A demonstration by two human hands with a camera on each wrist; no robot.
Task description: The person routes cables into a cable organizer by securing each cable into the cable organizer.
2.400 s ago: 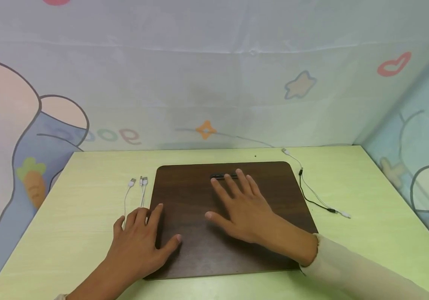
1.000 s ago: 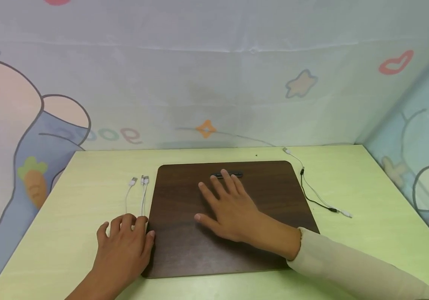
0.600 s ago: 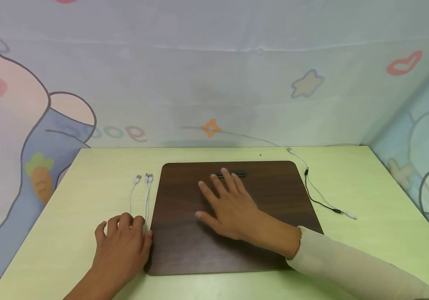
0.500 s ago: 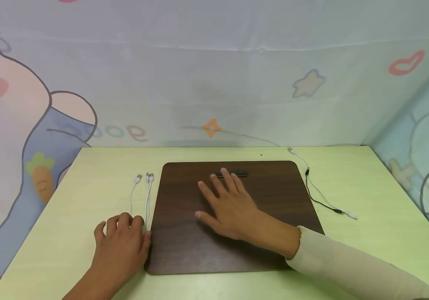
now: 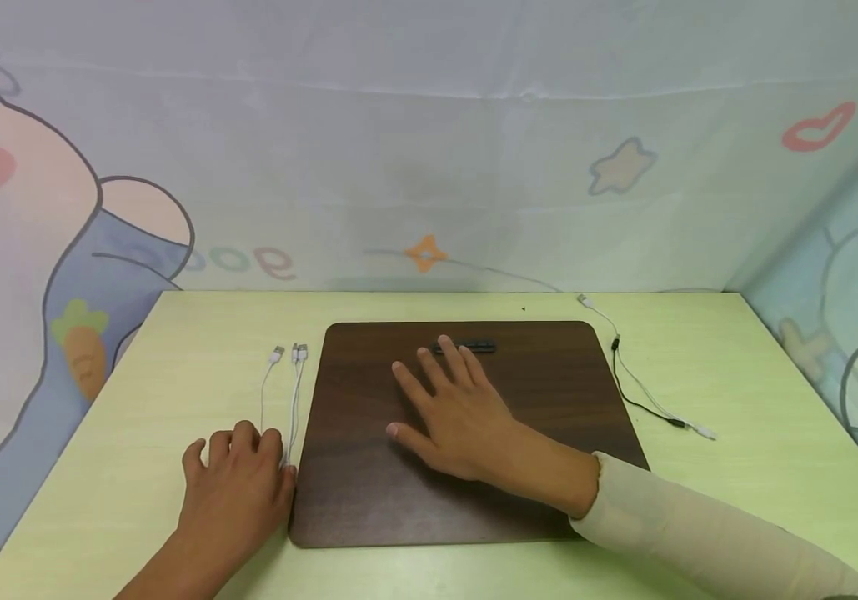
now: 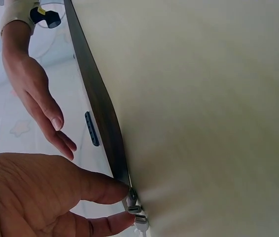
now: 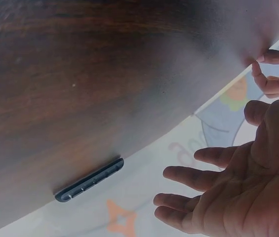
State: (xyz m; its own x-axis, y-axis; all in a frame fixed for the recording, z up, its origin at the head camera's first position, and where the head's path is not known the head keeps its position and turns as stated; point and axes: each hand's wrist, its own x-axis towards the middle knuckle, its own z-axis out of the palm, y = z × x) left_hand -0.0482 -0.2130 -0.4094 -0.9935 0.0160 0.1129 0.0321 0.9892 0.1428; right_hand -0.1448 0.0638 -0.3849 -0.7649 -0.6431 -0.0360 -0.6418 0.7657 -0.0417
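Observation:
Down at the left edge of the dark brown board (image 5: 368,500), my left hand (image 5: 233,487) is curled over the lower part of white USB cables (image 5: 295,408). Its thumb and forefinger grip there; the contact is partly hidden. Metal connectors (image 6: 134,209) show between thumb and finger in the left wrist view. My right hand (image 5: 466,417), fingers spread and holding nothing, hovers palm down above the board. Just beyond its fingertips lies a slim black strip with several notches (image 7: 90,180), partly covered in the head view.
On the table (image 5: 736,500) right of the board lie a black cable (image 5: 642,407) and a white cable (image 5: 634,373), side by side. Another white USB plug (image 5: 276,355) lies at the left. A printed cloth backdrop (image 5: 429,167) rises behind the table.
My left hand has left the board's edge, moved left and curled over the white cables, then edged slightly further left. The right hand has shifted a little left, uncovering more of the black strip.

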